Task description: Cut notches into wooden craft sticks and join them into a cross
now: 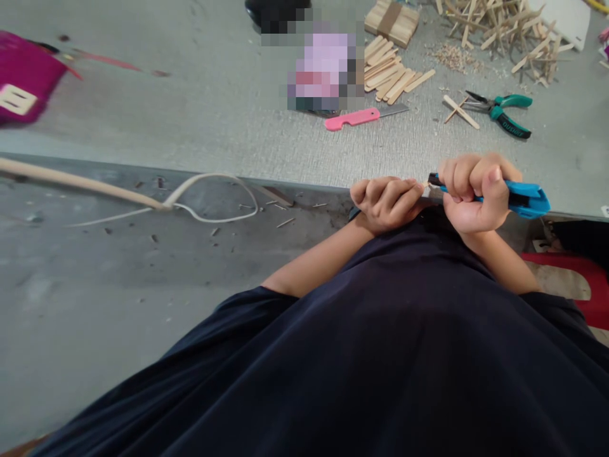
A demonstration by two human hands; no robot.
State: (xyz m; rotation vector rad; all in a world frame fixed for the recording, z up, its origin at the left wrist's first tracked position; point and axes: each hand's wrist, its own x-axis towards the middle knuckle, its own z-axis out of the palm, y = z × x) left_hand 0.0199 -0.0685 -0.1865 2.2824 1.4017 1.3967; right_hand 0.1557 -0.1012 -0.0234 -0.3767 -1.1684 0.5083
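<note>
My right hand (473,193) is closed around a blue utility knife (526,198), its tip pointing left toward my other hand. My left hand (387,202) is curled into a fist, pinching a small wooden piece (425,185) whose end just shows at the fingertips, touching the knife's tip. Both hands are held close to my body, over the near edge of the grey table (214,120). A dark navy shirt fills the lower part of the view.
On the table lie a pink utility knife (354,118), green-handled pliers (504,109), loose and bundled wooden craft sticks (392,73), a stick structure (504,28), and a small stick cross (459,111). A magenta object (26,79) is at far left. A pale cord (143,197) loops on the floor.
</note>
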